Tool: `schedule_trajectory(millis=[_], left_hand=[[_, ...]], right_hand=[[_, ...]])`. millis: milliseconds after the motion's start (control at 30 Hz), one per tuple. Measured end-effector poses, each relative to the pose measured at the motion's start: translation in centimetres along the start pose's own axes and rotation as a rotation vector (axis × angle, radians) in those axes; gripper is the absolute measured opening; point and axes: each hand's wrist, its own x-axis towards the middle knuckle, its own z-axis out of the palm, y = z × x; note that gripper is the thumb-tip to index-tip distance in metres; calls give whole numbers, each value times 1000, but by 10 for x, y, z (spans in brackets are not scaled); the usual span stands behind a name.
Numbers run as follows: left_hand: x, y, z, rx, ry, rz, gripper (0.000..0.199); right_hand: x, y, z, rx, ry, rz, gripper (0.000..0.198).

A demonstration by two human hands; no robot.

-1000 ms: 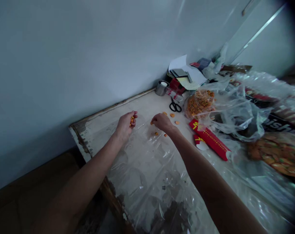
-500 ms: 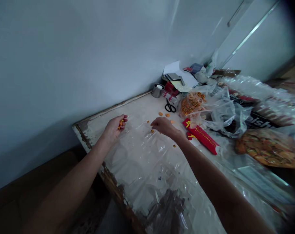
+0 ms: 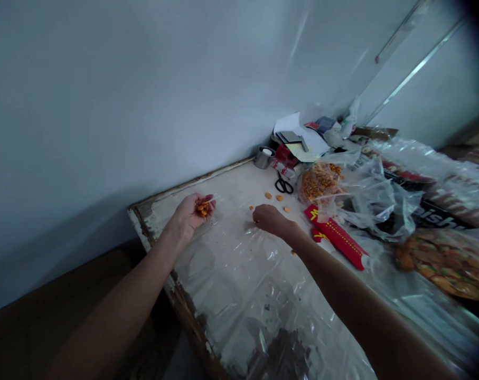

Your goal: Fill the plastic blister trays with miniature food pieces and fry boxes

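In the cupped palm of my left hand [image 3: 190, 215] lie several small orange pieces [image 3: 203, 209], with the fingers curled around them. My right hand [image 3: 274, 220] is closed just above the plastic-covered table, its fingertips bent down; what they hold, if anything, is hidden. Beside its fingertips lies one small orange piece [image 3: 251, 207]. Several flat orange discs [image 3: 279, 198] rest on the table just beyond this hand. A red carton with yellow markings [image 3: 338, 236] lies to the right of my right wrist.
Black-handled scissors [image 3: 284, 186] lie near a metal tin [image 3: 264, 157] by the wall. Farther right sit a clear bag of orange pieces [image 3: 321, 182], crumpled plastic bags [image 3: 376, 190] and a large bag of flat discs [image 3: 449, 261]. The worn table edge [image 3: 187, 309] runs along the left.
The view has shifted, so the table sits lower and farther right. My left palm has turned up, showing the orange pieces. My right hand stays low over the table, fingers closed.
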Motion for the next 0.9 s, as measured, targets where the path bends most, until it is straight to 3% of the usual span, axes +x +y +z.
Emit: schedule_trajectory(millis=[67,133,233,300,467,667,800,900], left_hand=[[5,2,3,-8,7,6,30],[11,3,4,-29,13,30,31],[17,6,2,-64,1,73,36],[19,8,-1,-64,-23,86,41],[24,15,-12,-32,-80,126,42],[40,15,-25,-13,-176,64,41],[44,14,-27,-21,-199,21,40],[41,14,-27,-27,-190,5,40]], right_hand=[[5,2,-2,82,44,27,12],[17,3,-5,310,149,105,10],[54,3,-8,731,346,258,10],[86,1,-10,828,404,310,11],[143,-7,-5,561,375,292,11],[146,-16,-3,448,290,260,11],[152,-4,-10,508,199,352,11],[149,-1,-16,581,180,397,22]])
